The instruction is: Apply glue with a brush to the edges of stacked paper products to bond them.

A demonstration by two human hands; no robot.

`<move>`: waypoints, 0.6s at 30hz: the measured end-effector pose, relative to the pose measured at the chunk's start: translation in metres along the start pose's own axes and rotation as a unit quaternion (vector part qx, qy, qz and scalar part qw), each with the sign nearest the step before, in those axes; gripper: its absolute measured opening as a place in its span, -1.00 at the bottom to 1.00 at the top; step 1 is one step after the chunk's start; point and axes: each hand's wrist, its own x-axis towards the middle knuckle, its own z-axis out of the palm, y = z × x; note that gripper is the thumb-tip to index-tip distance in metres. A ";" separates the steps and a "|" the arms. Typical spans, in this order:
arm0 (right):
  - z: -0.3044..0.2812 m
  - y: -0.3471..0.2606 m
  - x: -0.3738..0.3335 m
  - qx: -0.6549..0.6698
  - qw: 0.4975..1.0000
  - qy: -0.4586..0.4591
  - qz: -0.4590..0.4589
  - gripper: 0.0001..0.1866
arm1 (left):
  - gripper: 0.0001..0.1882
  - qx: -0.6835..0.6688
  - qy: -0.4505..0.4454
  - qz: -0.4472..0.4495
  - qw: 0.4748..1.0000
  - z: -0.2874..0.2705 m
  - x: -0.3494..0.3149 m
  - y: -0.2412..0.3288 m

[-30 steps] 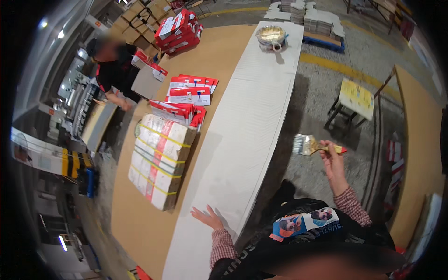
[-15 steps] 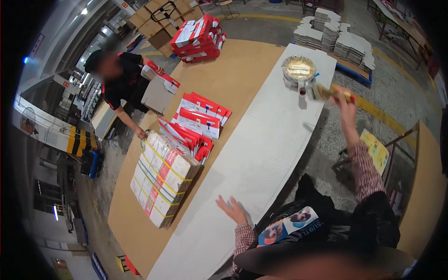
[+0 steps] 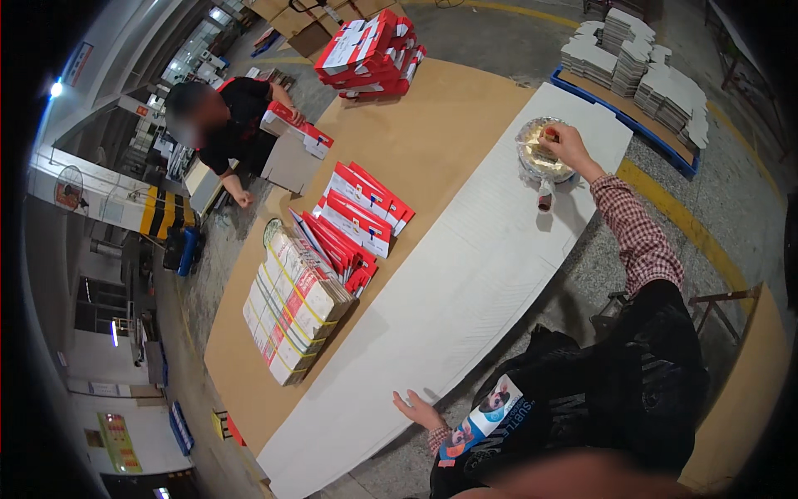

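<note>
My right hand (image 3: 569, 150) is over a round pot (image 3: 532, 176) at the far end of the white board (image 3: 449, 283), closed on a brush. Little of the brush shows; its bristles are hidden in the pot. Clear plastic seems to wrap the pot, whose short handle (image 3: 544, 202) points towards me. Something pale yellow (image 3: 536, 154) and shiny is inside it. My left hand (image 3: 418, 410) is at the board's near edge, fingers spread, holding nothing.
Left of the board are a strapped carton bundle (image 3: 291, 312), flat red-and-white cartons (image 3: 357, 223) and stacked red boxes (image 3: 366, 54). A co-worker (image 3: 237, 125) across the table grips a part-folded carton (image 3: 291, 158). Cardboard piles (image 3: 640, 75) lie on a blue pallet (image 3: 682, 164).
My right hand has carried the brush from beside the pot to over it. The view has shifted. The co-worker's hand nearer the strapped bundle has drawn back from it.
</note>
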 end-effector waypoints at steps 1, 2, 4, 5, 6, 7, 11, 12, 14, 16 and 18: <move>0.006 0.001 -0.001 -0.017 1.000 -0.011 -0.018 -0.79 | -0.46 0.001 0.005 -0.003 1.000 -0.002 -0.001 -0.006; 0.013 0.001 0.000 -0.033 0.999 -0.021 -0.036 -0.79 | -0.46 -0.014 0.021 -0.015 1.000 -0.004 -0.001 -0.013; 0.026 0.027 -0.002 -0.034 0.998 -0.050 -0.024 -0.80 | -0.47 -0.028 0.034 -0.033 0.999 -0.005 -0.008 -0.014; 0.029 0.035 -0.003 -0.038 0.997 -0.052 -0.028 -0.79 | -0.47 -0.038 0.038 -0.033 0.998 -0.005 -0.010 -0.012; 0.032 0.037 -0.002 -0.042 0.997 -0.054 -0.034 -0.78 | -0.47 -0.050 0.045 -0.034 0.997 -0.007 -0.013 -0.011; 0.031 0.039 0.001 -0.041 0.997 -0.059 -0.038 -0.78 | -0.46 -0.045 0.056 -0.040 0.997 -0.006 -0.015 -0.013; 0.021 0.015 0.017 -0.045 0.998 -0.052 -0.013 -0.76 | -0.47 -0.055 0.084 -0.073 0.992 -0.006 -0.029 -0.007; 0.010 0.004 0.020 -0.019 0.999 -0.044 0.008 -0.75 | -0.47 -0.051 0.084 -0.085 0.991 -0.005 -0.032 -0.003; -0.005 0.005 0.030 -0.016 0.999 -0.028 0.007 -0.72 | -0.47 -0.049 0.079 -0.102 0.990 -0.001 -0.036 -0.002; -0.018 0.012 0.039 -0.047 0.998 -0.049 0.013 -0.69 | -0.47 -0.073 0.059 -0.104 0.990 0.006 -0.034 -0.009; -0.018 0.019 0.045 -0.035 0.997 -0.072 0.016 -0.68 | -0.47 -0.082 0.057 -0.110 0.989 0.007 -0.034 -0.016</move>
